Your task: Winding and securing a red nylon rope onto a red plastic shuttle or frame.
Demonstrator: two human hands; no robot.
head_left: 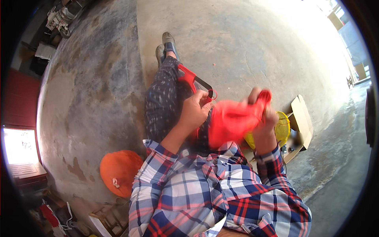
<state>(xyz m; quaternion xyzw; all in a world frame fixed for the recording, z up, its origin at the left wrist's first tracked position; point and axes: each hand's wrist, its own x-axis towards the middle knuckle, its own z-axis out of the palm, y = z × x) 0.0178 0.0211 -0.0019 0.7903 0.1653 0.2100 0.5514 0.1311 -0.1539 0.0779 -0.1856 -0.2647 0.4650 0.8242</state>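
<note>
On my lap lies a red piece with a black band along its edge [201, 83]; its kind is not clear. The fingers of my left hand [196, 109] are pinched together at its near end, by a small red loop. To the right, my right hand [263, 114] is closed around a bunched red cloth [233, 123]. That cloth is smeared by motion and hangs between my two hands over my lap. Whether the cloth and the banded piece are joined cannot be seen, as my left hand covers the spot.
A rounded orange fabric item [121, 173] sits at my left on the concrete floor [102, 79]. At my right stands an open cardboard box [302, 120], with a yellow item [282, 128] beside my right wrist. A bicycle [59, 21] is far left.
</note>
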